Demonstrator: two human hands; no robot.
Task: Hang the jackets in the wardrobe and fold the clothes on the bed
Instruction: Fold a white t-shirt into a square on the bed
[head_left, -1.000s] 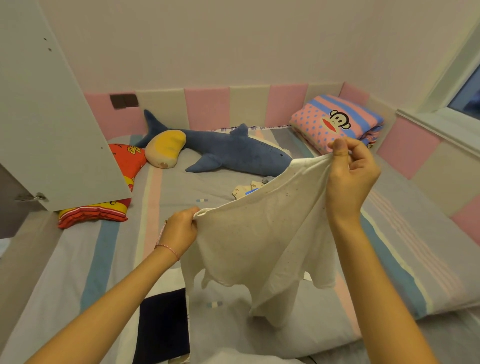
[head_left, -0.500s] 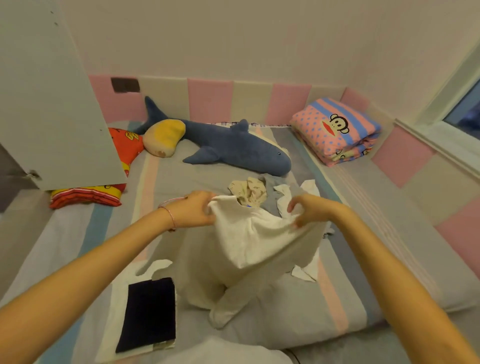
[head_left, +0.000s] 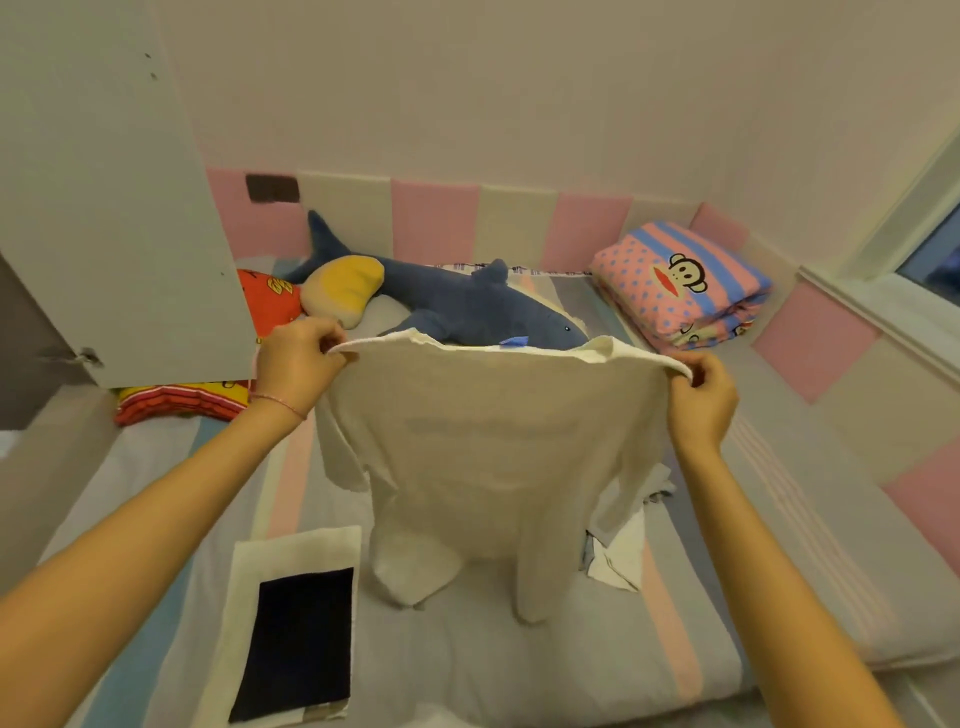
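**Cream top held spread over the bed, before laying flat**

Shows a cream top (head_left: 493, 441) held up at centre above the bed (head_left: 519, 670), with its lower ends reaching down to the mattress toward 6 o'clock. Shows the left hand (head_left: 298, 358) at 9 o'clock of the cloth, grip closed in a pinch on one shoulder corner, and the right hand (head_left: 701, 400) at 3 o'clock, grip closed likewise on the other corner.

For a clean fold, probably best as follows. Hold both pinches level and the top edge taut. Lower the cloth flat toward 6 o'clock, hem first. Smooth the bunched sleeves, then turn them inward before halving.

Leaves open striped mattress directly below, judged room enough for the spread top. Mind the folded dark-and-white piece (head_left: 301, 639) at 7 o'clock, near the trailing sleeve. Mind also the loose clothes (head_left: 621, 556) at 4 o'clock, touching or under the right sleeve; cannot tell which. Note the wardrobe door (head_left: 104, 208) at 10 o'clock, near the left hand. Note the plush shark (head_left: 467, 306) at 12 o'clock behind the top edge, and the folded quilt (head_left: 680, 286) at 2 o'clock, well apart.
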